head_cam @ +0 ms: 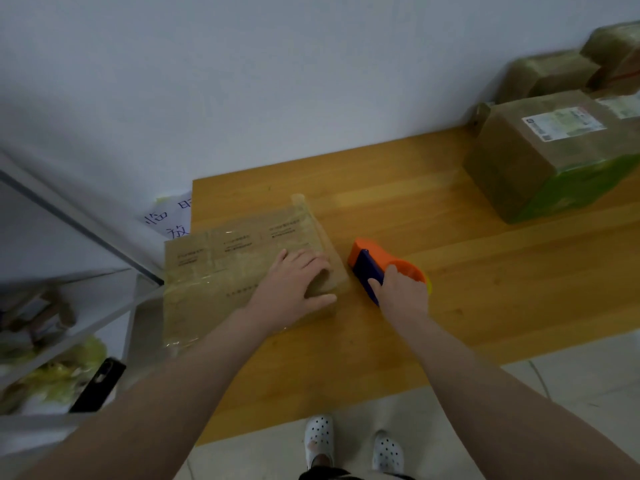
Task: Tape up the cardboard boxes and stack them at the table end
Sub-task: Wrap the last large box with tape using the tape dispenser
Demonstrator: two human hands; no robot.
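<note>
Cardboard box (221, 271), flat and shallow, lies at the left end of the wooden table (450, 271), its left part overhanging the table edge. Glossy clear tape shows on its top, and a strip runs across its right end, with a loose tail past the far edge. The left hand (298, 282) rests on the box's right end, fingers spread and arched over the top, pressing rather than gripping. The right hand (401, 292) has its fingers curled round an orange and blue tape dispenser (374, 261), which sits on the table just beside the box's right edge. The taping step looks to be in hand, probably near its close for this box. The next move calls either for bringing the dispenser onto the box for another strip while the left hand steadies it, or for setting the tool down and carrying the box to the far right end. Taped boxes (540, 161) are stacked there against the wall, well apart from this one. A white shipping label (562, 124) with barcodes sits on the nearest of them, its print too small to read. Three small blocks of print on the flat box are likewise illegible. A paper sign (169, 220) behind the table's left end bears handwritten Chinese characters, "临" and "放" among them.
</note>
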